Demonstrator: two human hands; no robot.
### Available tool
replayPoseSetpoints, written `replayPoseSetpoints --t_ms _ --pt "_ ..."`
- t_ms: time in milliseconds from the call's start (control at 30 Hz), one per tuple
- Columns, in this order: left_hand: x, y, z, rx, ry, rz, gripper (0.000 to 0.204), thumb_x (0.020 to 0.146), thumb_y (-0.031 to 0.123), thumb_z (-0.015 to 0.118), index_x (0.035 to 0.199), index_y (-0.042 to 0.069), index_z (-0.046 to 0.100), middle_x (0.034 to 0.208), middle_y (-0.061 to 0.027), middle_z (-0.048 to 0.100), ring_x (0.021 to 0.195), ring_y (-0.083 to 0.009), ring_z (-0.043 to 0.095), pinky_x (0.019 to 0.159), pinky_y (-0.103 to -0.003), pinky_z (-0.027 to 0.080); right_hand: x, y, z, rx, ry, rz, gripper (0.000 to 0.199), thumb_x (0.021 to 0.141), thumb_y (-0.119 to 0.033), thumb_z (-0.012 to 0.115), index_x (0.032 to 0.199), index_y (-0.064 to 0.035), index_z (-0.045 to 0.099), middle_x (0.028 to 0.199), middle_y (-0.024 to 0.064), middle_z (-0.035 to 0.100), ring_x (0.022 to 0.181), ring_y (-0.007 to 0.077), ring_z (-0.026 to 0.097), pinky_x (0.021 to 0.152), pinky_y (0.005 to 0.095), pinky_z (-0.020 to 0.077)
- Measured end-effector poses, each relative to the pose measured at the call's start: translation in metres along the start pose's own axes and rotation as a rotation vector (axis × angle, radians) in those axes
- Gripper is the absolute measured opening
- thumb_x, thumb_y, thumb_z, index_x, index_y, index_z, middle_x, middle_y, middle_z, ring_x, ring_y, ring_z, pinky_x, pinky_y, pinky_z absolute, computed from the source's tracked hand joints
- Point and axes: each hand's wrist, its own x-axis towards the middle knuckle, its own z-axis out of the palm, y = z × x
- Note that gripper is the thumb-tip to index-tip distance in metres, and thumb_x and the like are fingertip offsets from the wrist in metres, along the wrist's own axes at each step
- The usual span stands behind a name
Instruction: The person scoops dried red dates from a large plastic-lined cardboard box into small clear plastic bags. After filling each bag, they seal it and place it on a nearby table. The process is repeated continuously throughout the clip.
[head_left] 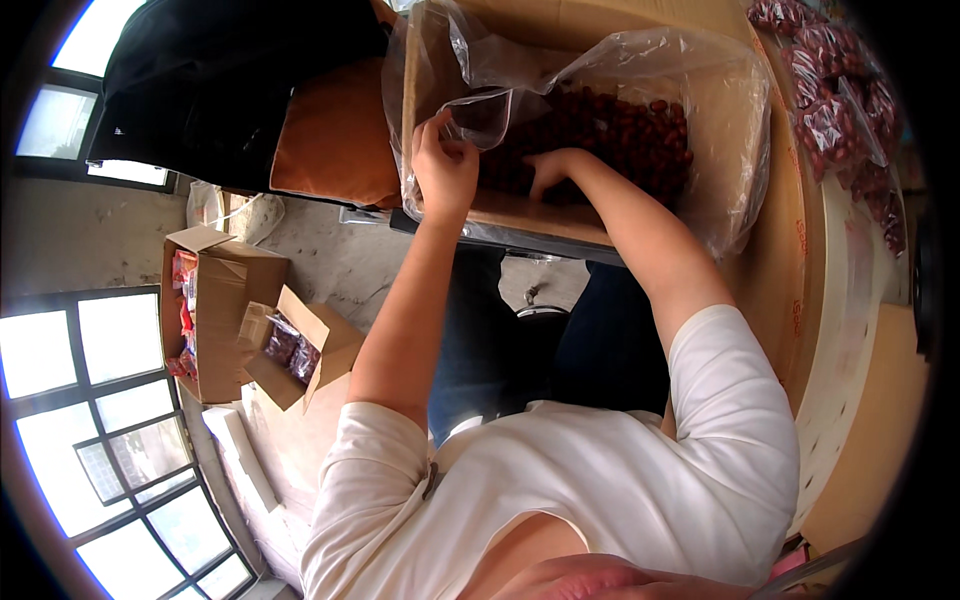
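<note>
Inside the lined cardboard box (520,215), your left hand (445,165) pinched a thin, floppy, slippery clear small bag (490,115) at its rim, while your right hand (548,170), grip hidden, dug among light dried red dates (630,135).

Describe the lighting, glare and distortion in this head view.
Head view: daylight from the windows at left blows out to white; the clear plastic liner of the carton shows pale glare streaks, with both the left hand and right hand evenly lit; fisheye bending curves the window bars and table edge; corners are black vignette.
</note>
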Motion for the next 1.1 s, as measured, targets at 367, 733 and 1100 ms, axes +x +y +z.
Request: replayPoseSetpoints --t_ms 367,733,1100 --pt "-0.016 -0.034 0.013 0.319 -0.217 0.152 0.038 0.068 -0.003 0.055 0.105 -0.004 0.060 0.105 -0.0235 0.059 0.094 -0.0408 0.059 0.082 -0.044 0.051 0.005 0.005 0.007 0.055 0.027 -0.163 0.100 0.057 -0.029 0.083 0.144 -0.0084 0.038 0.142 0.0164 0.046 0.129 0.0300 0.045 0.106 0.0377 0.0383" --pt "-0.019 -0.023 0.010 0.372 -0.263 0.016 0.044 0.073 -0.002 0.054 0.117 -0.002 0.052 0.124 -0.0216 0.048 0.103 -0.0420 0.058 0.087 -0.045 0.050 0.012 0.021 0.002 -0.005 0.100 -0.112 0.085 0.060 -0.019 0.080 0.138 -0.0119 0.047 0.128 0.0129 0.057 0.114 0.0270 0.055 0.100 0.0364 0.0443" --pt "-0.023 -0.017 0.003 0.359 -0.276 -0.065 0.050 0.073 0.000 0.057 0.122 -0.001 0.049 0.125 -0.0201 0.047 0.103 -0.0430 0.058 0.087 -0.047 0.050 -0.114 -0.043 -0.062 0.369 0.205 0.032 0.031 0.070 -0.006 0.070 0.093 -0.0114 0.050 0.073 -0.0007 0.056 0.060 0.0134 0.063 0.054 0.0342 0.0517"
